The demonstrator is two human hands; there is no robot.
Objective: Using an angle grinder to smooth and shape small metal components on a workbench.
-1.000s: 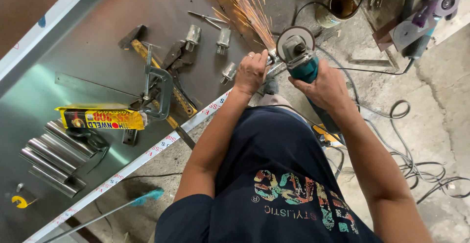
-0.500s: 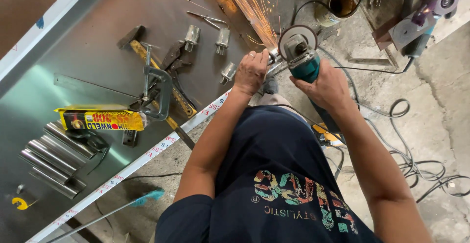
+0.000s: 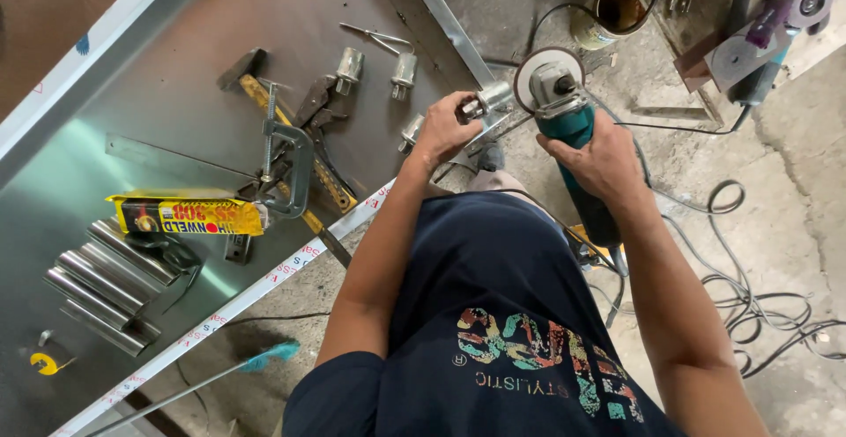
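Note:
My left hand (image 3: 443, 131) grips a small shiny metal fitting (image 3: 486, 102) at the edge of the steel worktable (image 3: 132, 102). In my right hand (image 3: 597, 157) is a teal angle grinder (image 3: 564, 115); its disc (image 3: 545, 65) is just right of the fitting, lifted slightly off it. No sparks show. Three more metal fittings (image 3: 350, 65) lie on the table near my left hand.
On the table lie a C-clamp (image 3: 286, 159), a hammer (image 3: 242, 71), pliers (image 3: 315, 102), a yellow box (image 3: 187, 217) and several steel tubes (image 3: 101, 283). A can (image 3: 612, 10), another grinder (image 3: 775, 23) and coiled cables (image 3: 758, 296) are on the concrete floor.
The sparks flying up from the disc have stopped. The grinder has drawn slightly back from the fitting. Both hands keep their hold.

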